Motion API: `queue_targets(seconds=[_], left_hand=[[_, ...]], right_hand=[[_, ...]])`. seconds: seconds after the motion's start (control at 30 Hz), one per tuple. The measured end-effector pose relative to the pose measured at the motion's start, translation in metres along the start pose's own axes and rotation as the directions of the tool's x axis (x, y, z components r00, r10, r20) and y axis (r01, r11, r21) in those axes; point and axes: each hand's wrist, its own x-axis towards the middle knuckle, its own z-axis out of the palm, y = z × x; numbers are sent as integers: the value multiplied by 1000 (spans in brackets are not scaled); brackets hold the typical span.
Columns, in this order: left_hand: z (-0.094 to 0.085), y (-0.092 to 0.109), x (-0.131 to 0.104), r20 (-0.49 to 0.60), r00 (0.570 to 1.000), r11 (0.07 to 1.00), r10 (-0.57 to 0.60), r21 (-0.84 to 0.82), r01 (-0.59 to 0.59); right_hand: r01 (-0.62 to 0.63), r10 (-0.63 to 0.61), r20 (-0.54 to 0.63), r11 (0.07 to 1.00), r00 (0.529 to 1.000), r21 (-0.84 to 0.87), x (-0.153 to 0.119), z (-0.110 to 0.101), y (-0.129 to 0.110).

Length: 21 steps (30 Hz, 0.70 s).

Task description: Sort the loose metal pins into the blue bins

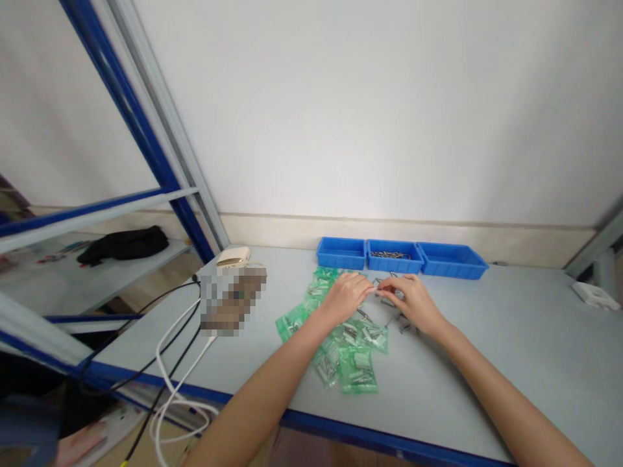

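Observation:
Several green plastic packets with white pieces and metal parts inside lie on the grey table. My left hand is over the upper packets, its fingers pressed together and reaching right. My right hand is just beside it, thumb and fingers pinched, their tips almost touching those of my left hand. What sits between the fingertips is too small to make out. Loose metal parts lie under and around my right hand. Behind the hands, the middle blue bin holds thin metal pieces.
Blue bins stand left and right of the middle one, against the wall. A cream-coloured box and a blurred-out object are on the left, with white and black cables running over the edge. A white object lies far right.

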Motion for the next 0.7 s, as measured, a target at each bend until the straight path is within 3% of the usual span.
queue_targets(seconds=[0.23,0.4,0.53,0.7], left_hand=[[1,1,0,-16,1000,1000,-14,-16,13],[2,1,-1,-32,999,1000,6,-16,-6],[1,2,-2,-31,999,1000,-9,-15,9],[0,3,-1,-5,1000,999,-25,-33,24]], right_hand=[[26,-27,-25,999,999,-42,0,1,2],[9,-11,91,1000,996,17,0,2,0],[-26,25,35,999,999,43,-1,2,0],[-15,16,45,1000,999,-27,0,0,0]])
